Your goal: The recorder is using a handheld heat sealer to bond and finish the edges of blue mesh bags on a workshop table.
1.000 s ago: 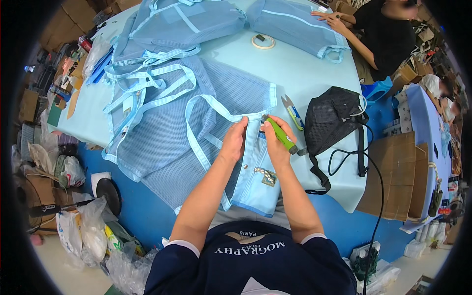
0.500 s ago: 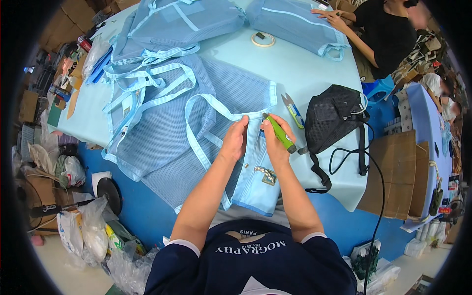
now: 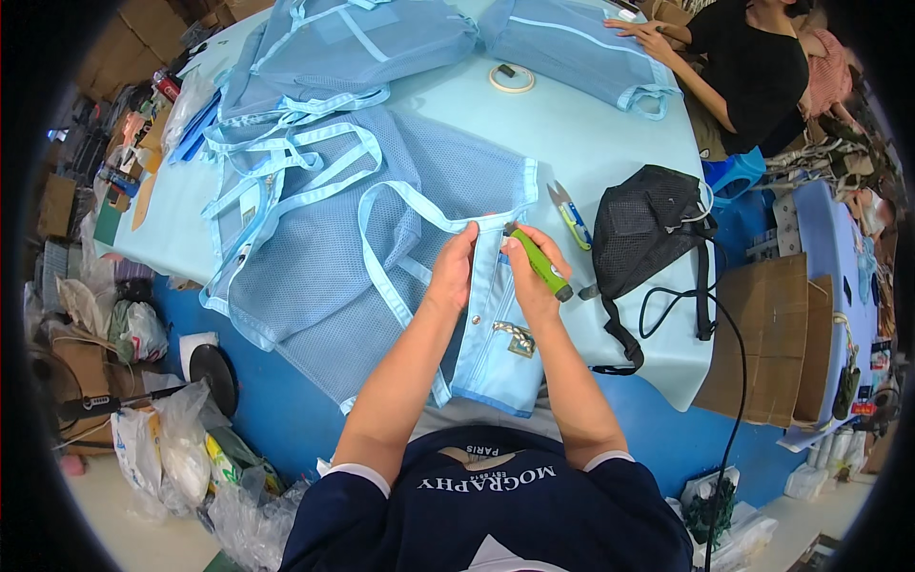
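Observation:
A blue mesh bag (image 3: 329,272) with light blue fabric straps (image 3: 376,257) lies spread over the near side of the table. My left hand (image 3: 453,272) pinches its light blue trimmed edge, near where a strap joins. Just to the right, my right hand (image 3: 534,286) grips a green pen-shaped tool (image 3: 543,262) with dark ends, its upper end at the trim. Below my hands hangs a light blue panel (image 3: 496,372) with a metal snap and a patterned patch. Thread snips (image 3: 570,217) with a blue and yellow handle lie right of my right hand.
A black mesh pouch (image 3: 648,229) with straps and a cable sits at the table's right edge. More blue mesh bags (image 3: 372,43) and a tape roll (image 3: 512,78) lie farther back. A co-worker (image 3: 748,76) handles one bag at far right. Cardboard (image 3: 753,334) stands beside the table.
The green tool and my right hand have shifted very slightly left. At far right, a person in pink shows more behind the co-worker. The bag lies nearly as before.

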`<state>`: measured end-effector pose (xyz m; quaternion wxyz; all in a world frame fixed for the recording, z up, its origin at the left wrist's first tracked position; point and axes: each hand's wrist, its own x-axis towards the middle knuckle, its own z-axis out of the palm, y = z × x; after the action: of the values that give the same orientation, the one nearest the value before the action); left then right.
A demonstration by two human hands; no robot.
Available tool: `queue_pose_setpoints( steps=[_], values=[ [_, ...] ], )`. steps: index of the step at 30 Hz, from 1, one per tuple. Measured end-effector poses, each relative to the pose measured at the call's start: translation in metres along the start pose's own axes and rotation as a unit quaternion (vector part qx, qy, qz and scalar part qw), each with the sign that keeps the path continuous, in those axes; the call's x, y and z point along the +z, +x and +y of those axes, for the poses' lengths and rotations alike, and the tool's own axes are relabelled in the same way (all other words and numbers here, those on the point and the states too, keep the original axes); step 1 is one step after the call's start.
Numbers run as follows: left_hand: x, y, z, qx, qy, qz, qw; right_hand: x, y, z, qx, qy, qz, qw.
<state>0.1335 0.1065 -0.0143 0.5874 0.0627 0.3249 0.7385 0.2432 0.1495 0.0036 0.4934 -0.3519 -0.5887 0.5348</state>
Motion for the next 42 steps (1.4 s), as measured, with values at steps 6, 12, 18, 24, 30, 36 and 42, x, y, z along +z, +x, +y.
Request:
queue_pose_setpoints(
  steps=[6, 12, 18, 24, 30, 36, 42],
  values=[
    [-0.003, 0.001, -0.003, 0.009, 0.005, 0.019, 1.0, 0.001, -0.001, -0.005, -0.006, -0.001, 0.019, 1.0],
    [-0.014, 0.005, -0.006, -0.008, 0.02, 0.0, 1.0, -0.002, -0.001, 0.006, -0.03, -0.005, -0.016, 0.999],
    [-0.022, 0.008, -0.009, -0.008, 0.037, -0.011, 0.999, -0.002, -0.001, 0.008, -0.03, -0.014, -0.001, 0.999],
    [-0.016, 0.005, -0.007, -0.003, 0.045, -0.016, 0.999, 0.0, -0.002, 0.011, -0.046, -0.028, 0.014, 0.998],
    [-0.007, -0.001, -0.005, 0.003, 0.048, 0.016, 0.999, -0.002, -0.002, 0.012, -0.056, -0.035, -0.011, 0.998],
    [-0.01, 0.001, -0.005, 0.008, 0.048, 0.015, 0.999, 0.0, -0.002, 0.006, -0.024, -0.009, 0.003, 1.0],
    [-0.007, -0.001, -0.004, 0.004, 0.056, 0.01, 0.998, 0.002, 0.0, 0.003, -0.029, -0.013, 0.029, 0.999]
  ],
)
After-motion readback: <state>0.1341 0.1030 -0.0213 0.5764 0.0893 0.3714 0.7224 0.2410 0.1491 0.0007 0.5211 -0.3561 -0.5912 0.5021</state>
